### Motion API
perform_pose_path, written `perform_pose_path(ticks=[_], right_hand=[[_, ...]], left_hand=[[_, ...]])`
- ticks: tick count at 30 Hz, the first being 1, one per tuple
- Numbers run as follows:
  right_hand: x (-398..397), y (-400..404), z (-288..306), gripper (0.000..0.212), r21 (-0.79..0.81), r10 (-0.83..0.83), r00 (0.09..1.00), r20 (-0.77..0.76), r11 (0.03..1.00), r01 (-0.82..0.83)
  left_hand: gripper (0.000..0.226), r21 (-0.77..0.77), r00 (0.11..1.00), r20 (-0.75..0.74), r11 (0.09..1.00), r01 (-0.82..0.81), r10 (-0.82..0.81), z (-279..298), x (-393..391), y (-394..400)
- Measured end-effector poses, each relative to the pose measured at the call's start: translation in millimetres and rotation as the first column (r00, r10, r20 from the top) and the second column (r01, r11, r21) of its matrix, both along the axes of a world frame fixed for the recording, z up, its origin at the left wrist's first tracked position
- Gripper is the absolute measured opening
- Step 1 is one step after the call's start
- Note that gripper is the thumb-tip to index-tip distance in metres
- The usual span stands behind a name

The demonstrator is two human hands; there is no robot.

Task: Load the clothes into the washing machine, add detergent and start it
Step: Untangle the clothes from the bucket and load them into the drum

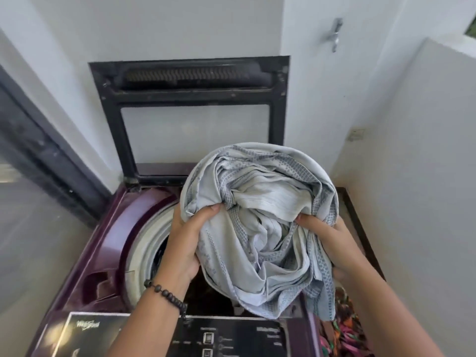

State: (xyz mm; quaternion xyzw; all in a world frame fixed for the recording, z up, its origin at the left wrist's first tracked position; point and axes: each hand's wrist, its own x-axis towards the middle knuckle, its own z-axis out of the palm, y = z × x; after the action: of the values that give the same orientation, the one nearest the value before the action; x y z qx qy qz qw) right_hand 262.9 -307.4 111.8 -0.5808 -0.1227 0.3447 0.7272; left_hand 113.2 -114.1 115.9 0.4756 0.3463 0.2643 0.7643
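Fingers of the left hand [183,243] curl into the left edge of a cloth bundle [260,228], thumb on top and pressed into the fabric near centre frame; fingers of the right hand [325,243] clench the bundle's right side, fingertips dug into a fold while the rest of the hand wraps beneath. A dark bead bracelet [167,296] circles the left wrist, and both forearms run down to the bottom edge of the frame. The cloth is pale grey-white with bands of small blue-grey squares, rolled and crumpled into a large round mass, its lower end hanging loose toward the lower centre. It is held up over the open washer [113,243], a purple top-loader filling the lower left and centre; it covers most of the opening and I cannot tell whether its hanging end touches anything inside. To the left of the bundle the pale ring of the drum [144,243] shows, with dark interior beside it. The lid [190,114], black-framed with a clear pane, stands raised against the white wall at upper centre. Along the bottom edge lies the dark control panel [224,338] with buttons and white lettering too blurred to read. At the lower right, beside the washer, a heap of bright patterned clothes [345,331] shows under the right forearm. A metal tap [334,34] sticks out of the wall at upper right.
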Motion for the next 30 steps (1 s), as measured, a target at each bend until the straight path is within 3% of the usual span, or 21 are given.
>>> perform_pose_path(ticks=[6,11,15,17,18,24,30], right_hand=[[-30,65,-43,0.037,-0.129,0.066,0.991,-0.115,0.988,-0.081],[-48,99,-77,0.068,-0.325,0.148,0.983,-0.105,0.929,-0.174],[-48,121,-92,0.050,-0.399,0.197,0.966,-0.168,0.882,-0.249],[-46,129,-99,0.025,-0.405,0.187,0.960,-0.206,0.877,-0.258],[-47,135,-104,0.024,-0.427,0.178,0.960,-0.217,0.867,-0.258],[-60,158,-153,0.051,-0.548,0.052,0.930,-0.363,0.795,-0.258],[-61,169,-180,0.061,-0.615,-0.062,0.901,-0.430,0.751,-0.242]], left_hand=[[0.081,-0.080,0.985,-0.174,0.997,-0.001,-0.013,-55,-34,68],[0.074,-0.180,0.920,-0.377,0.983,0.044,-0.110,-109,-50,98],[0.088,-0.330,0.870,-0.436,0.940,0.085,-0.232,-143,-55,116],[0.083,-0.337,0.855,-0.455,0.937,0.092,-0.248,-155,-55,121],[0.081,-0.338,0.847,-0.466,0.936,0.095,-0.254,-159,-53,124],[0.087,-0.281,0.774,-0.573,0.952,0.123,-0.269,-186,-41,151],[0.085,-0.330,0.726,-0.602,0.931,0.155,-0.334,-208,-24,169]])
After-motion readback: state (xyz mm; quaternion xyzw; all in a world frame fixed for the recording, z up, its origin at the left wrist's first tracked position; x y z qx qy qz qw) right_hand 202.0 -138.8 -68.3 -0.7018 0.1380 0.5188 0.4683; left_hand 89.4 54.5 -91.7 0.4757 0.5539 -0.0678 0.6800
